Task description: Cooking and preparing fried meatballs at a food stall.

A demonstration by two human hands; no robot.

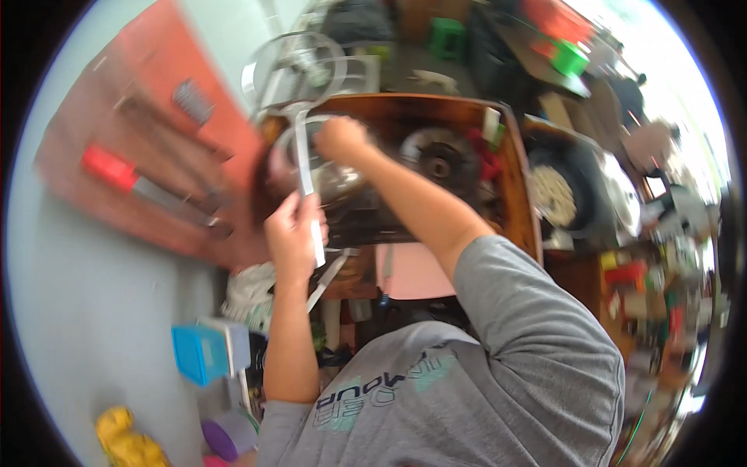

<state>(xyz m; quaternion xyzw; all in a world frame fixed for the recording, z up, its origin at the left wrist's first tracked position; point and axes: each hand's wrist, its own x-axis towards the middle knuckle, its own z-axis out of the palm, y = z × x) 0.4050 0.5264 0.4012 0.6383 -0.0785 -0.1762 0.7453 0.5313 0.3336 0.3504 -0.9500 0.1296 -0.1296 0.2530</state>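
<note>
My left hand (293, 232) grips the long flat handle of a metal strainer (302, 152), which points away from me. Its round rim (332, 44) reaches past the stove's far left corner. My right hand (344, 140) is over a shiny pot (335, 185) on the left side of the gas stove (376, 219), close to the strainer's handle. The fingers look curled, but blur hides whether they hold something. To the right of the pot is a bare burner (440, 166).
A brown raised surround (519, 192) borders the stove. Nearer me lie a pink cutting board (420, 277), a knife (387, 268) and another blade (328, 280). Tools hang on a red wall panel (239, 169) at left. A dark wok (583, 201) holds pale food (553, 195).
</note>
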